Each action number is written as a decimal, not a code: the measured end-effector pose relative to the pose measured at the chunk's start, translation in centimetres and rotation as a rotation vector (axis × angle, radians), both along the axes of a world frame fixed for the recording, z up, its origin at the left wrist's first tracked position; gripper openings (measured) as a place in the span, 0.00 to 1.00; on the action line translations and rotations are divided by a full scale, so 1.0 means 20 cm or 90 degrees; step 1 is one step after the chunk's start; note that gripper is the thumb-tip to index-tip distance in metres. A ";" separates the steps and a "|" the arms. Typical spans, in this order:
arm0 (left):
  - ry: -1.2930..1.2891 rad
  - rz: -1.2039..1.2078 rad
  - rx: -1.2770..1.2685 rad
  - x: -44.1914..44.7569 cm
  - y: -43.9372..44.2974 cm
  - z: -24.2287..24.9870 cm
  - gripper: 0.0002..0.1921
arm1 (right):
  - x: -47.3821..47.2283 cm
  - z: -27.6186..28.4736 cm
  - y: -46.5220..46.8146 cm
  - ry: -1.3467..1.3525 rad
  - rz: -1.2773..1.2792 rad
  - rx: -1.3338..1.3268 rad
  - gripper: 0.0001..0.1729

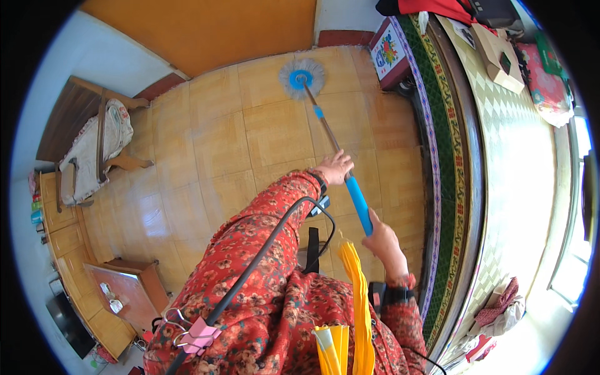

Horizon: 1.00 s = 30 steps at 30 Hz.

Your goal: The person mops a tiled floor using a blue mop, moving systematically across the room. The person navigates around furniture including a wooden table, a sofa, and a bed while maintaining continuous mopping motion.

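Observation:
A round mop head (301, 78) with grey strands and a blue centre lies on the tiled floor (220, 136), near the orange door. Its metal pole (330, 134) runs back towards me and ends in a blue grip sleeve (358, 201). My left hand (335, 167) is closed around the pole just above the blue sleeve. Lower down, my right hand (385, 241) holds the end of the blue sleeve. Both forearms wear red floral sleeves with black straps at the wrists.
A raised bed platform (497, 140) with a patterned border runs along the right, bearing a cardboard box (499, 61). At left stand a wooden chair (101, 136) with a cloth and a small brown table (124, 290). The orange door (211, 28) is ahead. A black cable crosses my left arm.

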<state>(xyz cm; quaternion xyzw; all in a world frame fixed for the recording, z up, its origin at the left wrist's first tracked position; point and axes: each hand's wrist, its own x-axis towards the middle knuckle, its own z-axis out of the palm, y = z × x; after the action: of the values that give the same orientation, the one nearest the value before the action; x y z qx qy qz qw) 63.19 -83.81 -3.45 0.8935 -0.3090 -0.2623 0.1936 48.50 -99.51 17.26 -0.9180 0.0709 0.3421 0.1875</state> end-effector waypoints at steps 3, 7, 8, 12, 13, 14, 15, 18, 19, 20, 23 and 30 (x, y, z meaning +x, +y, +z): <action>0.040 -0.038 -0.048 -0.41 -0.22 -0.05 0.22 | -0.45 0.18 -0.30 0.000 0.052 -0.049 0.44; 0.054 -0.218 -0.171 -1.00 -0.53 0.03 0.23 | -1.04 0.60 -0.58 0.022 0.016 -0.095 0.40; 0.075 -0.259 -0.204 -1.14 -0.60 0.07 0.23 | -1.18 0.72 -0.62 0.039 -0.007 -0.118 0.39; 0.199 -0.560 -0.235 -1.47 -0.85 0.27 0.18 | -1.60 1.09 -0.59 0.108 -0.084 -0.222 0.38; 0.183 -0.625 -0.293 -1.52 -0.86 0.32 0.18 | -1.66 1.15 -0.55 0.160 -0.100 -0.243 0.39; 0.172 -0.665 -0.278 -1.55 -0.87 0.35 0.18 | -1.71 1.18 -0.50 0.152 -0.110 -0.232 0.33; 0.153 -0.700 -0.258 -1.55 -0.87 0.38 0.18 | -1.73 1.19 -0.46 0.180 -0.144 -0.251 0.32; 0.170 -0.624 -0.225 -1.45 -0.73 0.40 0.15 | -1.66 1.10 -0.37 0.061 -0.224 -0.163 0.34; 0.152 -0.590 -0.219 -1.38 -0.67 0.39 0.14 | -1.61 1.02 -0.33 -0.008 -0.217 -0.123 0.37; 0.145 -0.547 -0.185 -1.30 -0.62 0.38 0.11 | -1.55 0.96 -0.31 -0.013 -0.215 -0.106 0.38; -0.002 -0.377 -0.138 -1.00 -0.36 0.29 0.06 | -1.27 0.73 -0.23 -0.066 -0.176 -0.010 0.38; -0.045 -0.040 -0.050 -0.34 0.29 0.20 0.15 | -0.33 0.20 0.28 0.031 -0.101 0.070 0.47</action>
<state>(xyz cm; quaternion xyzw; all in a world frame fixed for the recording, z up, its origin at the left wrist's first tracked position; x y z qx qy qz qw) 56.31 -77.98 0.56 0.8837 -0.3537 -0.2244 0.2090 41.83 -94.00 21.16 -0.8893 0.1290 0.3515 0.2626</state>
